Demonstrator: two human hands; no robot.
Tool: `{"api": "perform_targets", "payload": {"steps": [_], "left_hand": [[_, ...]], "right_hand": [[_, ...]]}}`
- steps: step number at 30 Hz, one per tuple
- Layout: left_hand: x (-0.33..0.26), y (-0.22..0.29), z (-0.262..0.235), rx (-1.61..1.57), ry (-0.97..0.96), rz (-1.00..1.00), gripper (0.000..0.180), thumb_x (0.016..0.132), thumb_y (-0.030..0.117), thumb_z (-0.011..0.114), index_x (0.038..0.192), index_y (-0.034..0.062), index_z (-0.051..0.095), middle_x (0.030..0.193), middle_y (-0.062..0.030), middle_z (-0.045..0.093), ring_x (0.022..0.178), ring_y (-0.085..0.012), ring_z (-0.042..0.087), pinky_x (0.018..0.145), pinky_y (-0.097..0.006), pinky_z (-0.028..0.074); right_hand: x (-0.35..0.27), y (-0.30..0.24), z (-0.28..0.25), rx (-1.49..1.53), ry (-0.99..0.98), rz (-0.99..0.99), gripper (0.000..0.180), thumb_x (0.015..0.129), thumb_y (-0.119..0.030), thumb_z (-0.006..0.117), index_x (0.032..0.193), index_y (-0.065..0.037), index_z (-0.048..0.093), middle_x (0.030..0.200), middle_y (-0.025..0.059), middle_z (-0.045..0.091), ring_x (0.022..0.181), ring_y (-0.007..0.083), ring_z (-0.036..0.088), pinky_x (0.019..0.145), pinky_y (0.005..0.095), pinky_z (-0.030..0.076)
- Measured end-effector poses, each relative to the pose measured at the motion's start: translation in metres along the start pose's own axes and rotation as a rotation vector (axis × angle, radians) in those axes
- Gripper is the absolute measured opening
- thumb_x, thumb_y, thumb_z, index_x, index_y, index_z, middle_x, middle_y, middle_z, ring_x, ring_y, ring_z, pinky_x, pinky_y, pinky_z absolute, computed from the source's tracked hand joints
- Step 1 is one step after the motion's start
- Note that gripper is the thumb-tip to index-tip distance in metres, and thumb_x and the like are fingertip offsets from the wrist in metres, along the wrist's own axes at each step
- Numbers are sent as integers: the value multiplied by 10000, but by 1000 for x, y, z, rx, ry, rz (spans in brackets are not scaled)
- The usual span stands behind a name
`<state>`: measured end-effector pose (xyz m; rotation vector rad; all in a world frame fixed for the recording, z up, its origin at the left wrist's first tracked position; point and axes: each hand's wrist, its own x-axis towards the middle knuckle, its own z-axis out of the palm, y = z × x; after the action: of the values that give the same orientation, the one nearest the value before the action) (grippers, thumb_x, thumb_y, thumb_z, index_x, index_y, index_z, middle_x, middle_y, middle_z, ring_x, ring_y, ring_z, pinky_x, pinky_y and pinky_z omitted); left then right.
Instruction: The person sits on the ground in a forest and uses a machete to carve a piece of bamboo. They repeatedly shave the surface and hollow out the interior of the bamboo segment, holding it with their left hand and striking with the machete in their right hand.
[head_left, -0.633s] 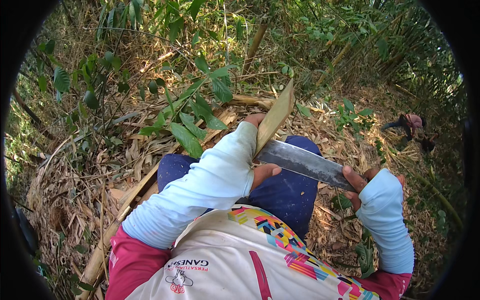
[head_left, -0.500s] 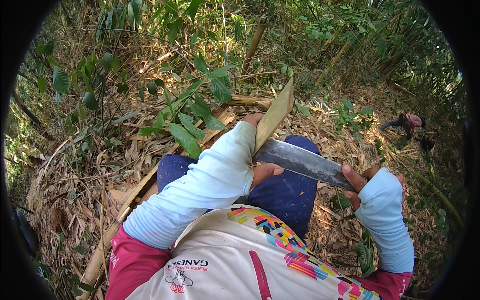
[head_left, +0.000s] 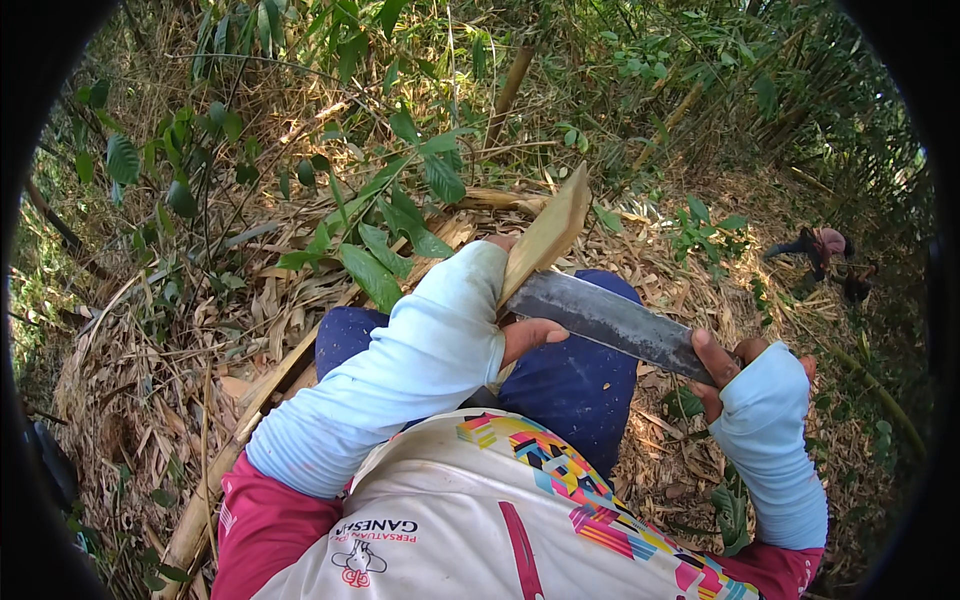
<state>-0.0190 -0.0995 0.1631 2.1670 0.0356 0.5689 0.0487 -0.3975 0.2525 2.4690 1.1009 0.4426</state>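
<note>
My left hand (head_left: 530,339), in a light blue sleeve, is closed round a flat, pale piece of wood (head_left: 552,228) with a pointed upper end. The wood slants up and to the right, and its lower end meets the blade of a machete (head_left: 612,320). My right hand (head_left: 717,362) grips the machete at its right end; the handle is hidden by the fingers and sleeve. The broad, dark blade lies across from right to left above my knee (head_left: 590,400), its far end against the wood, near my left thumb.
Dry leaves and husks (head_left: 150,380) cover the ground. A long pole (head_left: 225,465) runs along my left side. A leafy green branch (head_left: 375,265) hangs close to my left hand. Another person (head_left: 825,245) is bent over at the far right, and thick undergrowth (head_left: 680,60) stands ahead.
The piece of wood has tilted slightly in my left hand, showing more of its face, and its tip sits a little lower. The machete and my right hand have shifted slightly right.
</note>
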Motion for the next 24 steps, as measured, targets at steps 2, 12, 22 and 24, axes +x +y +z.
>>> {"api": "perform_targets", "payload": {"steps": [2, 12, 22, 24], "left_hand": [[-1, -3, 1, 9, -10, -68, 664, 686, 397, 891, 1114, -8, 584, 830, -168, 637, 739, -358, 622, 679, -403, 507], [1, -22, 24, -422, 117, 50, 569, 843, 324, 780, 1237, -3, 532, 846, -118, 656, 731, -249, 648, 678, -357, 511], [1, -10, 13, -292, 20, 25, 609, 882, 243, 741, 1354, -2, 445, 1009, -164, 630, 851, -263, 625, 776, -358, 502], [2, -1, 9, -237, 34, 66, 666, 841, 251, 785, 1352, -9, 444, 1009, -172, 631, 848, -280, 627, 775, -365, 501]], "right_hand": [[1, -1, -1, 23, 11, 10, 660, 716, -379, 773, 1344, -416, 573, 858, 37, 582, 726, 221, 564, 715, 496, 314], [1, -6, -1, 53, -84, 84, 615, 766, -403, 735, 1355, -413, 561, 836, 48, 558, 729, 246, 555, 673, 529, 332], [-10, 8, 17, 135, -93, 55, 624, 837, -327, 632, 1444, -281, 495, 993, 71, 543, 790, 242, 544, 759, 441, 409], [-10, 9, 17, 127, -98, 41, 634, 833, -318, 633, 1448, -260, 490, 979, 68, 531, 786, 240, 543, 754, 422, 410]]}}
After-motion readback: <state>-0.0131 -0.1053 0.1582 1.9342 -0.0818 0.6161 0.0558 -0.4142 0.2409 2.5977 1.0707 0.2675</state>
